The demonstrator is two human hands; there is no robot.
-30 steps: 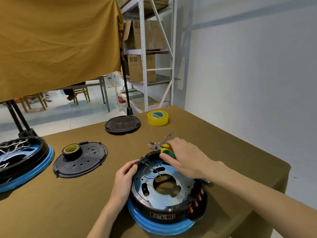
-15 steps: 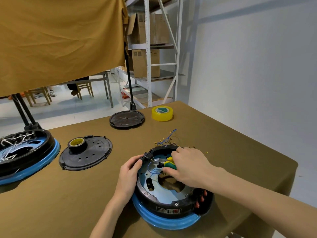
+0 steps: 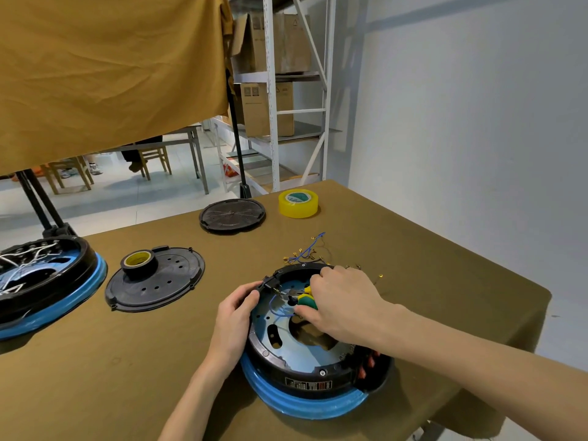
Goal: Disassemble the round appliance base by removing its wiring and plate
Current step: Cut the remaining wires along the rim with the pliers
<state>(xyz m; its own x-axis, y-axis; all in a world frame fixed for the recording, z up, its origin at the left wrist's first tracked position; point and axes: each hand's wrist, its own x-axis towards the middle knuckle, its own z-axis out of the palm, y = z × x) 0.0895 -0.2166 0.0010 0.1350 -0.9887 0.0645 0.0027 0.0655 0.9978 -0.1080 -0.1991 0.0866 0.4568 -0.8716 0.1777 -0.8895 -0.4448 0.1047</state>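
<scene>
The round appliance base, black with a blue lower ring, sits upside down near the table's front edge. Its grey metal plate faces up, with a thin blue wire looping over it. My left hand grips the base's left rim. My right hand reaches over the plate and holds small pliers with yellow-green handles, their jaws pointing left at the wire end by the rim. Cut wires with gold terminals lie on the cloth just behind the base.
A second open base sits at the left edge. A black cover carries a tape roll. Another black lid and a yellow tape roll lie farther back. The table's right edge drops off.
My right hand brought the pliers from behind the base's far rim down over the plate, jaws now at the blue wire. My left hand stayed on the rim.
</scene>
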